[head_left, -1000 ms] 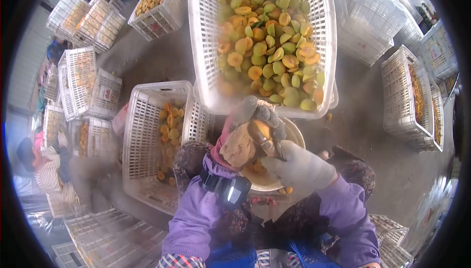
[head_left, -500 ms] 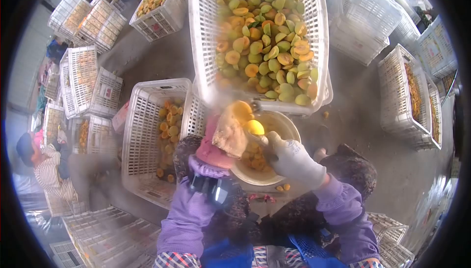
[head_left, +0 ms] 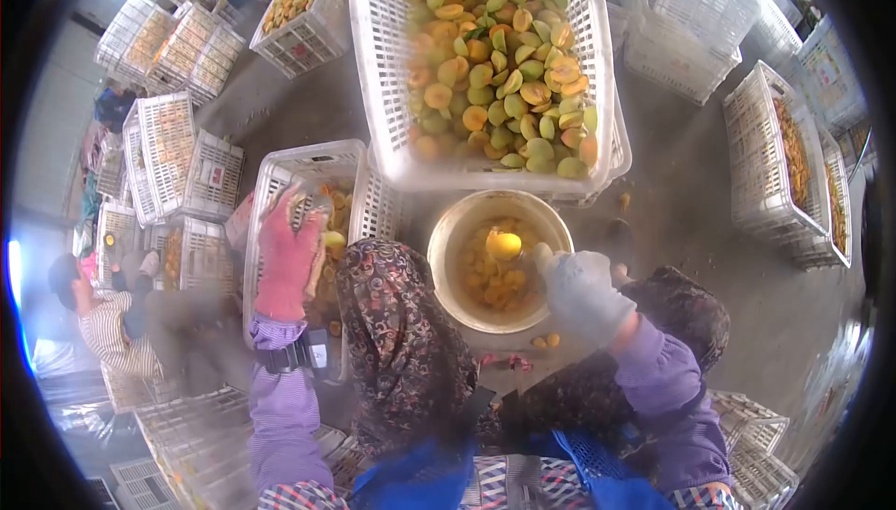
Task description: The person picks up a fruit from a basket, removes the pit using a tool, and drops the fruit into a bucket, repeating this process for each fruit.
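Left hand: the left hand in a pink glove reached over a white slatted plastic crate holding orange fruit pieces; motion blur hid its fingertips, so I could not tell whether they gripped anything.
Right hand: well apart from the left, the right hand in a pale grey-white glove curled beside the bowl; I could not tell what, if anything, its fingers clamped.
Yellow piece: a bright yellow, rounded piece, seemingly fruit, showed within the bowl's outline, just ahead of the right fingertips; what supported it was unclear.
Handling: it looked light, soft and probably slick with juice, easily bruised; the rounded side seemed the best place to take hold, with broad, gentle pressure.
Bowl: the round, cream-coloured bowl between the worker's knees held a heap of orange pieces.
Clothing: purple sleeves and dark floral trousers framed the work, a black wristband on the left.
Large crate: beyond the bowl, a large white plastic crate brimmed with green-and-orange halved fruit.
Floor: two small orange bits lay near the bowl.
Room: a co-worker in a striped top sat off to the left; more white crates stood to the right.
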Tool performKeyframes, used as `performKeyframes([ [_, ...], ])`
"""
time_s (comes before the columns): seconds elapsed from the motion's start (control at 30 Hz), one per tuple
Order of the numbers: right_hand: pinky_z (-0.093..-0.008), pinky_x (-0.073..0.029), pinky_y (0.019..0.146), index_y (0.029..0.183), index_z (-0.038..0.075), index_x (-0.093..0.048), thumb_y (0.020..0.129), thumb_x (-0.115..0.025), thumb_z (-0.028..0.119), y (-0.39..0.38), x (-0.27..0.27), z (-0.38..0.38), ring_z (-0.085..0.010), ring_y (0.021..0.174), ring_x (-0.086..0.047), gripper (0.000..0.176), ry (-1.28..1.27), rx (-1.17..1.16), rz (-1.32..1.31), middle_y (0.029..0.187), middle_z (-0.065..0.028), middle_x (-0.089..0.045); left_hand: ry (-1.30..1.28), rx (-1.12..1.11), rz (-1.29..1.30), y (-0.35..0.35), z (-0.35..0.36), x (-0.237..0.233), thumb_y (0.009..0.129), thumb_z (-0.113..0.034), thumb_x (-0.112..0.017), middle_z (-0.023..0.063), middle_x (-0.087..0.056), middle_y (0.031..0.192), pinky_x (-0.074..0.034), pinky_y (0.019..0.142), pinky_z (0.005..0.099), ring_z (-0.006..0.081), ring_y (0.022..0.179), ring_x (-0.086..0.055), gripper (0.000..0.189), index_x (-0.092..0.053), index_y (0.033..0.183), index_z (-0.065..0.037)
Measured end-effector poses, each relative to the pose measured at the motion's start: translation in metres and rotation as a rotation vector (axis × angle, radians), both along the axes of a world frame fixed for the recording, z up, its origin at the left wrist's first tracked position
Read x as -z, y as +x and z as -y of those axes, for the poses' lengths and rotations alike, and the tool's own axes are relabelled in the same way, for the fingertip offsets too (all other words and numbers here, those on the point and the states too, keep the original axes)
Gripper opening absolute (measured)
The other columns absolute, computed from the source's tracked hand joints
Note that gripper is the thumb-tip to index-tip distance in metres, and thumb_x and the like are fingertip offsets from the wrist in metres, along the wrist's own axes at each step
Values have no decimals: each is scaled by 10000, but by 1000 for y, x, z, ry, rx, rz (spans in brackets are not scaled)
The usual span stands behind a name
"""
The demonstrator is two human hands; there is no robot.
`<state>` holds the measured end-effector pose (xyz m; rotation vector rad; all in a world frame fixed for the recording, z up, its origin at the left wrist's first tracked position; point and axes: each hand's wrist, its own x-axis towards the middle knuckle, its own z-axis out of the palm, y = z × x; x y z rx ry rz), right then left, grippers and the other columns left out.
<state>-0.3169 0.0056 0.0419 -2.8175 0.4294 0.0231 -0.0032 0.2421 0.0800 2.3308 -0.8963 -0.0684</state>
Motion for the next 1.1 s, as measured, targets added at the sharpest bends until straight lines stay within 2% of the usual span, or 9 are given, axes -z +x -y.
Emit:
performKeyframes([
  [0.13,-417,-457,472,944,79,-469,872,-575,211,1,-5,1,-281,528,-615,184,89,1,12,586,-63,-582,118,544,-51,-82,78,-57,809,-75,-624,151,-529,1298,-462,989,373,252,1189,-523,429,-580,1236,-67],
  [0.27,-418,-487,493,951,80,-530,841,-574,182,-2,-14,5,-285,597,-655,156,97,5,49,672,-77,-641,86,826,-191,-124,107,-8,785,-98,-649,192,-569,1233,-471,970,403,366,1129,-563,452,-590,1234,-106],
  [0.57,-363,-490,476,959,55,-538,825,-574,139,-10,-4,5,-217,613,-668,162,-93,28,-66,747,-66,-624,228,743,-52,-152,132,31,782,-157,-658,193,-610,1131,-497,897,420,368,1010,-610,352,-645,1127,-94],
  [0.67,-357,-484,461,952,66,-537,826,-577,145,-10,-10,10,-210,597,-665,155,-94,41,-103,744,-64,-625,56,891,-57,-121,151,16,788,-160,-652,172,-615,1113,-498,888,407,329,978,-624,354,-636,1135,-91],
  [0.8,-350,-479,454,941,83,-532,832,-585,168,-12,-27,10,-198,569,-659,149,-46,50,-135,730,-59,-624,430,446,108,-43,199,29,860,-210,-587,146,-635,1056,-504,875,399,280,932,-627,320,-623,1140,-60],
  [0.9,-349,-476,452,936,91,-530,837,-591,190,-10,-31,11,-196,555,-655,153,-19,45,-50,711,-53,-617,1034,523,169,-24,236,29,871,-213,-562,147,-641,1087,-508,872,390,282,975,-635,319,-620,1140,-52],
  [1.0,-370,-476,464,936,92,-514,830,-602,167,-5,-38,17,-214,558,-652,157,50,82,-23,706,-55,-604,999,420,188,-23,250,39,857,-177,-559,152,-629,1146,-512,864,378,293,1034,-628,317,-621,1141,-50],
  [1.03,-386,-471,466,923,88,-506,820,-613,148,-5,-36,18,-231,546,-645,160,73,98,10,695,-60,-597,937,397,221,-13,253,53,880,-456,-510,185,-676,1002,-536,801,413,340,942,-664,461,-669,1071,-68],
  [1.1,-388,-465,464,905,85,-495,810,-618,120,-5,-36,18,-241,531,-636,160,83,112,29,687,-67,-589,911,402,213,-12,254,61,888,-444,-500,190,-673,1015,-531,813,411,343,939,-663,456,-661,1084,-65],
])
